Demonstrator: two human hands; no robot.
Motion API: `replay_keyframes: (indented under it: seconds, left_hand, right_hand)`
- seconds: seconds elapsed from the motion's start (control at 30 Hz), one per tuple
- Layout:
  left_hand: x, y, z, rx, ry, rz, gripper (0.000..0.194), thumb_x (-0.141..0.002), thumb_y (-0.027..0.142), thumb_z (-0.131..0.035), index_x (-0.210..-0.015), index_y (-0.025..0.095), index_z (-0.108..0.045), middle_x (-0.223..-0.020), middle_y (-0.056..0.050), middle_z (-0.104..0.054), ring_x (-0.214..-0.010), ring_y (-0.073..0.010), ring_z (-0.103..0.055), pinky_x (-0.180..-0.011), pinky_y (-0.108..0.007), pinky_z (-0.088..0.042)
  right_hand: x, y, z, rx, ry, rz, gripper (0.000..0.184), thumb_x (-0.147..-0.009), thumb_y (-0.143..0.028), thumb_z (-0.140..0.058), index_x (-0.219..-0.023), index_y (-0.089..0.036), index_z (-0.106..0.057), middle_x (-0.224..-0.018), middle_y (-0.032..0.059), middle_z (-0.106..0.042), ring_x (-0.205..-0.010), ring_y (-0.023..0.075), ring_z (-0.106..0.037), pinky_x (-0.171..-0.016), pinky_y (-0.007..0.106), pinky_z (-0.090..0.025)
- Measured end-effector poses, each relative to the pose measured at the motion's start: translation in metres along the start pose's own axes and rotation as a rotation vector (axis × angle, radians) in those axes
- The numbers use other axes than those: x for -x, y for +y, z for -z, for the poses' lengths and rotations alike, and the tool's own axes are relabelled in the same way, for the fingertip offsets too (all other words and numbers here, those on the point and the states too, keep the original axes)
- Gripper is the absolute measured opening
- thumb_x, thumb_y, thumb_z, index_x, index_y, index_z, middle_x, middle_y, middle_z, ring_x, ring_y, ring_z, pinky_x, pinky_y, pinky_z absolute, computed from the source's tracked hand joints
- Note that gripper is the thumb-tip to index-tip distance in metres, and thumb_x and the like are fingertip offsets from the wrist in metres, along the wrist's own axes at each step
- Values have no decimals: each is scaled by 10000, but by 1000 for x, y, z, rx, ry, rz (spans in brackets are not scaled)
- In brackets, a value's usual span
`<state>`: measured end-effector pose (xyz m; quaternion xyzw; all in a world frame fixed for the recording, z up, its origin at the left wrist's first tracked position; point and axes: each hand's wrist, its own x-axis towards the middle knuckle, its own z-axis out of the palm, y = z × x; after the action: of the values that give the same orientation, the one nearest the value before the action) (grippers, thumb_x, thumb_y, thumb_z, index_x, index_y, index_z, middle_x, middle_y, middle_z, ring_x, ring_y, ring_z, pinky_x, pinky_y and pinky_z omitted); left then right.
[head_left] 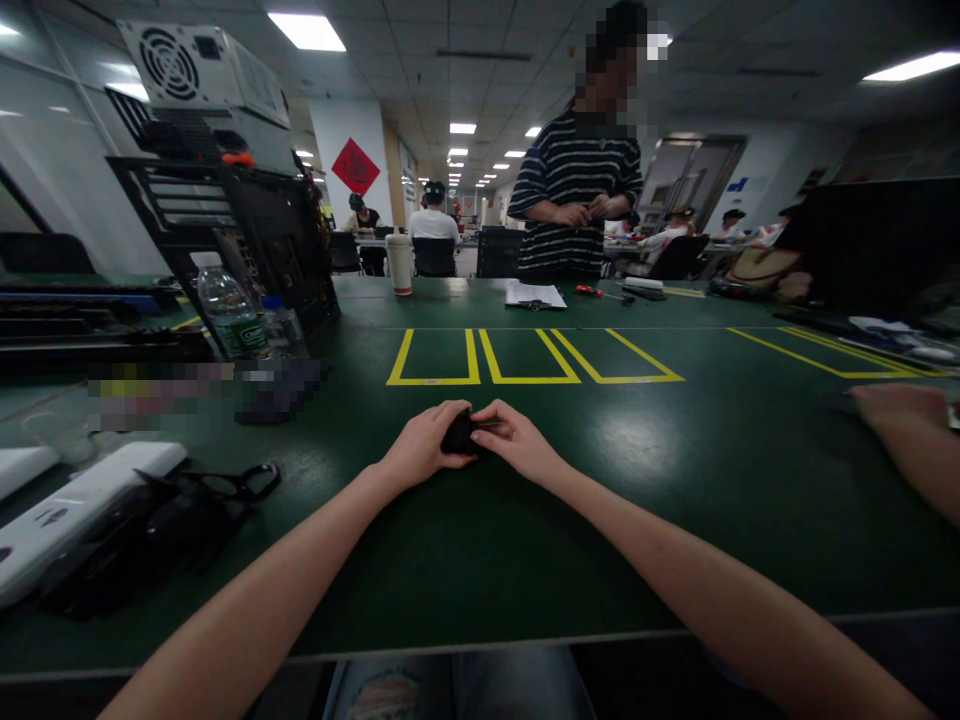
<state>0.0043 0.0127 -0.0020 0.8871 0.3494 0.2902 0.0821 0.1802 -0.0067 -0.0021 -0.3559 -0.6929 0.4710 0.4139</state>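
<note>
Both my hands meet over the dark green table [480, 540], just below the yellow taped boxes [525, 358]. My left hand [421, 443] is curled round a small black object [457, 434], gripping it from the left. My right hand [516, 440] pinches the same black object from the right, fingers closed on it. What the object is I cannot make out; most of it is hidden by my fingers.
Black scissors [229, 485] and white devices [71, 510] lie at the left. A water bottle [229, 315] and an open computer case [247, 235] stand behind. A person in a striped shirt [574, 195] stands across the table. Another person's arm [911, 440] rests at the right. A clipboard [534, 295] and a cup [400, 265] sit at the far edge.
</note>
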Motion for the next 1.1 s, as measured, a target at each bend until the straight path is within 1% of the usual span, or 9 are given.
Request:
replay_keyframes:
  seconds: [0.17, 0.33, 0.5, 0.63, 0.83, 1.0, 1.1]
  left_hand:
    - [0, 2, 2, -11, -9, -1, 585, -620, 325, -633, -1125, 224, -355, -1102, -53, -482, -977, -220, -489, -827, -360, -388]
    - [0, 1, 2, -13, -11, 0, 575, -626, 317, -629, -1122, 222, -356, -1107, -54, -479, -976, -218, -492, -828, -359, -390]
    - [0, 0, 2, -14, -9, 0, 585, -619, 328, -634, -1123, 220, -356, -1099, -54, -484, -970, -219, -493, -819, -356, -393]
    - [0, 0, 1, -17, -16, -2, 591, -623, 327, -631, -1131, 216, -349, -1096, -54, -484, -969, -218, -491, -815, -355, -395]
    - [0, 0, 0, -19, -4, -5, 585, -615, 310, -638, -1118, 217, -356, -1095, -53, -484, -957, -216, -497, -805, -349, -398]
    - [0, -1, 0, -23, 0, -10, 590, -619, 335, -633, -1124, 214, -353, -1083, -51, -489, -950, -213, -497, -803, -346, -398]
    - [0, -1, 0, -19, -1, -10, 588, -623, 336, -628, -1127, 215, -351, -1085, -51, -487, -948, -210, -498, -800, -344, -398]
  right_hand:
    - [-3, 4, 2, 11, -1, -42, 279, -728, -269, -533, -984, -204, -444, -1008, 34, -502, -929, 170, -533, -810, 369, -448]
    - [1, 1, 1, -1, -47, -16, 276, -713, -235, -554, -965, -219, -443, -1011, 14, -495, -948, 164, -526, -815, 357, -453]
    - [1, 1, 0, -4, -17, -11, 220, -732, -254, -528, -935, -218, -451, -988, 13, -501, -935, 167, -536, -802, 356, -461]
    - [-2, 5, 1, 29, -3, -13, 272, -733, -247, -530, -985, -211, -438, -1016, 27, -492, -941, 166, -529, -821, 363, -447]
    - [0, 3, 2, -21, -64, -4, 309, -704, -229, -568, -982, -211, -434, -1026, 25, -490, -950, 167, -527, -820, 359, -446]
    - [0, 3, 0, -18, -17, -3, 208, -733, -262, -530, -918, -207, -454, -948, 13, -514, -888, 165, -558, -777, 356, -468]
    - [-2, 4, 0, 13, 4, -6, 245, -728, -257, -536, -952, -207, -450, -982, 23, -506, -915, 167, -541, -797, 362, -456]
